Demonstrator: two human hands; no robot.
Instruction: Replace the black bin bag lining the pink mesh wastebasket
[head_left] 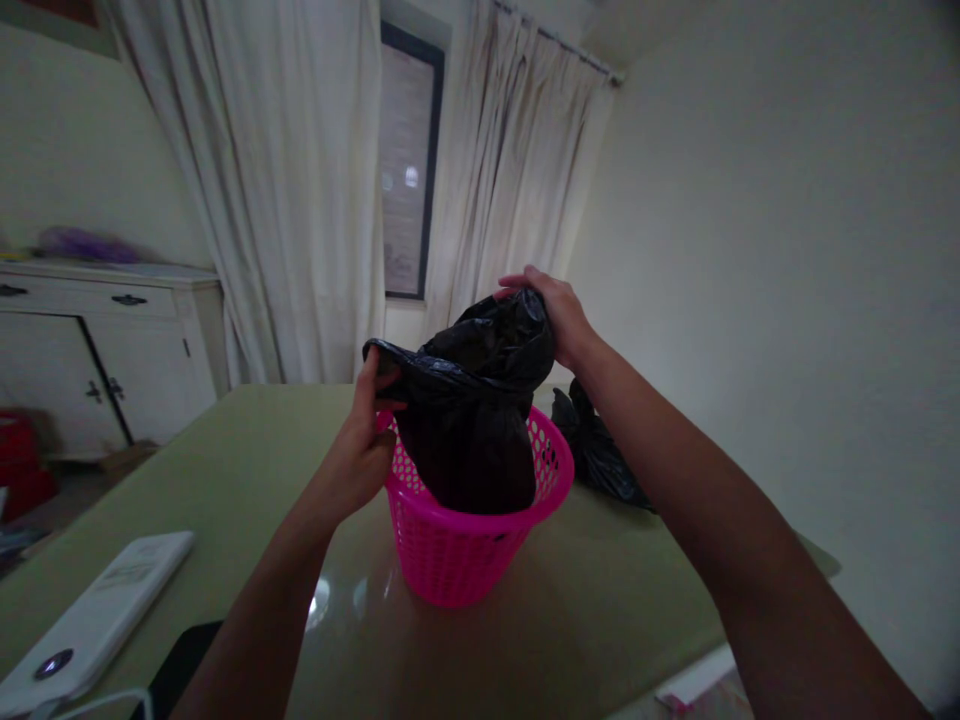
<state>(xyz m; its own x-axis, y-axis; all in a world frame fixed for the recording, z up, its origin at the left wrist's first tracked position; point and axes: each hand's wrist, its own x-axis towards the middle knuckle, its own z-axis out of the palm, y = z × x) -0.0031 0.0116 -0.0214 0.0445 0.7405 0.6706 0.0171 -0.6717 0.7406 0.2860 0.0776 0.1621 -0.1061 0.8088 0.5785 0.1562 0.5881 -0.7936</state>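
A black plastic garbage bag (472,420) hangs partly inside a pink perforated basket (465,560), its upper part bunched above the rim. My left hand (364,440) grips the bag's left edge, close to the basket's left rim. On the other side, my right hand (555,310) is raised at the bag's upper right, its fingers behind and over the black plastic. Some of those fingertips are hidden by the bag. The basket stands upright on the greenish table.
Another crumpled black bag (600,450) lies behind the basket on the right. A white device with a cable (101,605) and a dark flat object (184,665) lie at the table's (262,450) left front. Beyond are a white cabinet (150,350), curtains and a wall.
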